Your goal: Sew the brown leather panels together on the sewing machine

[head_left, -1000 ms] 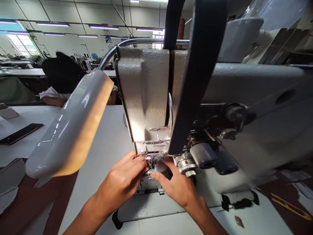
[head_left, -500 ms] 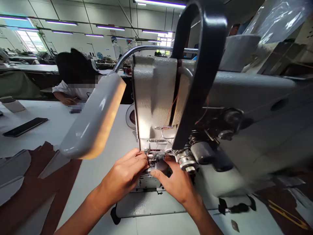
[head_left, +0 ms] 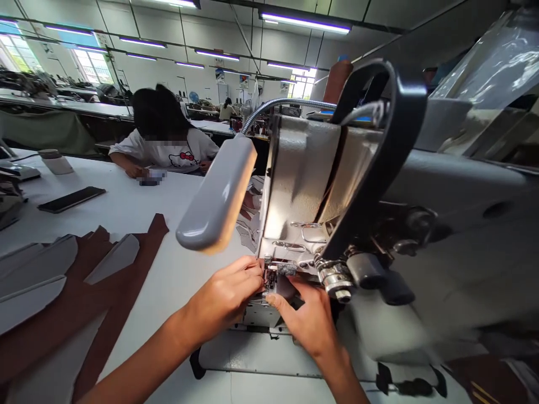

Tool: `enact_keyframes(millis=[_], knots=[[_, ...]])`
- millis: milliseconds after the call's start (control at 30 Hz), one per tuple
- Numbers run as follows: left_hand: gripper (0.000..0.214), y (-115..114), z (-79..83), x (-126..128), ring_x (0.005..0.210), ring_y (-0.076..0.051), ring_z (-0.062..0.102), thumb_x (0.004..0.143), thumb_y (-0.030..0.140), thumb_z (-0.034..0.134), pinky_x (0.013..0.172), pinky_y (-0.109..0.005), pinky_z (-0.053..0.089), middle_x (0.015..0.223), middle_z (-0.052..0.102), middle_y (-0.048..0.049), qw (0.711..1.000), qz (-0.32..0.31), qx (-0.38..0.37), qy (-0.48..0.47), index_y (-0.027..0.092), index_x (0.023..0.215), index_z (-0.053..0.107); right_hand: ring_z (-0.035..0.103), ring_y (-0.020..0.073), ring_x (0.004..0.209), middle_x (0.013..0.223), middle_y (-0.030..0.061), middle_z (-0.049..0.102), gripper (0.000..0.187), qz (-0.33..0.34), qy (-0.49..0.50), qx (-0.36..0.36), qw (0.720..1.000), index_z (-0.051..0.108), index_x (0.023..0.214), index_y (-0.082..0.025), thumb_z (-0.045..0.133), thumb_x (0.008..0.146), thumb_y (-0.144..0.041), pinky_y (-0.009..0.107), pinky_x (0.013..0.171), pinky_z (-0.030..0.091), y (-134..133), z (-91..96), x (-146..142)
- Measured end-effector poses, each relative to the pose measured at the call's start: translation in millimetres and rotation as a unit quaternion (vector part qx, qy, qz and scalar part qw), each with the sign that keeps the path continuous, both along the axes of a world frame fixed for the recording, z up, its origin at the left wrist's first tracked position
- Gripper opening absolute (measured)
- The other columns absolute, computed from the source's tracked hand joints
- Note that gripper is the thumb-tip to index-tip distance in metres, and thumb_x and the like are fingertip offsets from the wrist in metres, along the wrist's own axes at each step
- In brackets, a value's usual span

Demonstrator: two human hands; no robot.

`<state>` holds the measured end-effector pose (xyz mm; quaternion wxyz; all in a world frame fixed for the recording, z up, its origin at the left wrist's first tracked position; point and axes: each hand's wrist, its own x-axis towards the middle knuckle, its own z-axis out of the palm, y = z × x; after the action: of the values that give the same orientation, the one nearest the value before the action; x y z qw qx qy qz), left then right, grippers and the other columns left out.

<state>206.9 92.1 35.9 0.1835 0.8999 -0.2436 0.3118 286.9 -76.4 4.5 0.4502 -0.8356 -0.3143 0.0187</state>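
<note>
At the needle area of an industrial sewing machine (head_left: 301, 174), both my hands work close together. My left hand (head_left: 229, 289) is left of the presser foot (head_left: 270, 276), its fingers curled and pressed together; what they grip is hidden. My right hand (head_left: 309, 317) is on the right side, thumb in front and fingers behind, closed on a dark brown piece of material (head_left: 286, 287) beside the presser foot. Much of this piece is hidden by my fingers and the machine. The machine's flat bed (head_left: 269, 356) lies below my wrists.
A grey lamp (head_left: 214, 196) hangs left of the machine head; a black curved bar (head_left: 404, 129) rises at right. Brown and grey cut pieces (head_left: 105, 292), a phone (head_left: 71, 199) and a lidded cup (head_left: 55, 163) lie on the left table. A person (head_left: 168, 140) sits across.
The view has tilted up and swung left, so the machine and lamp appear farther right and more of the person opposite shows. Both hands stay at the presser foot with little change of grip.
</note>
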Motion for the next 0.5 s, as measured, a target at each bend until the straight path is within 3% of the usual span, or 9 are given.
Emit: enact_keyframes(millis=[200, 300, 400, 433, 500], knots=[[0.022, -4, 0.2, -3, 0.096, -0.019, 0.054, 0.084, -0.002, 0.039, 0.083, -0.029, 0.050, 0.087, 0.063, -0.0093, 1.000, 0.007, -0.003, 0.003, 0.011, 0.090, 0.056, 0.059, 0.0280, 0.101, 0.107, 0.0108, 0.065, 0.054, -0.017, -0.017, -0.025, 0.999, 0.065, 0.107, -0.016, 0.055, 0.074, -0.057, 0.040, 0.092, 0.046, 0, -7.6, 1], [0.022, -6, 1.5, -18, 0.112, -0.019, 0.050, 0.088, 0.010, 0.042, 0.095, -0.029, 0.046, 0.105, 0.063, -0.0113, 0.998, 0.037, 0.013, 0.040, 0.011, 0.107, 0.055, 0.061, 0.0275, 0.099, 0.109, 0.0111, 0.065, 0.056, -0.021, -0.053, -0.063, 0.996, 0.064, 0.109, -0.015, 0.053, 0.075, -0.059, 0.035, 0.083, 0.051, -4, -15.3, 4], [0.043, 12, -10.8, -48, 0.124, -0.017, 0.043, 0.088, 0.021, 0.046, 0.103, -0.027, 0.041, 0.132, 0.052, -0.0067, 0.970, 0.195, 0.089, 0.113, 0.016, 0.130, 0.041, 0.065, 0.0250, 0.089, 0.100, 0.0078, 0.068, 0.050, -0.027, -0.145, -0.097, 0.984, 0.066, 0.104, -0.018, 0.049, 0.080, -0.058, 0.030, 0.071, 0.053, -12, -24.5, 6], [0.047, 24, -17.6, -61, 0.124, -0.018, 0.044, 0.086, 0.022, 0.046, 0.102, -0.029, 0.041, 0.134, 0.050, -0.0082, 0.942, 0.284, 0.115, 0.136, 0.015, 0.132, 0.039, 0.066, 0.0246, 0.087, 0.100, 0.0067, 0.069, 0.049, -0.029, -0.192, -0.090, 0.977, 0.066, 0.103, -0.019, 0.048, 0.080, -0.059, 0.030, 0.069, 0.052, -15, -26.8, 5], [0.046, 57, -30.5, -92, 0.118, -0.032, 0.049, 0.084, 0.020, 0.049, 0.096, -0.046, 0.045, 0.126, 0.052, -0.0231, 0.876, 0.442, 0.124, 0.149, 0.001, 0.125, 0.045, 0.065, 0.0254, 0.086, 0.101, 0.0077, 0.068, 0.052, -0.063, -0.286, -0.039, 0.955, 0.063, 0.108, -0.017, 0.049, 0.081, -0.059, 0.032, 0.069, 0.050, -22, -28.6, -2]])
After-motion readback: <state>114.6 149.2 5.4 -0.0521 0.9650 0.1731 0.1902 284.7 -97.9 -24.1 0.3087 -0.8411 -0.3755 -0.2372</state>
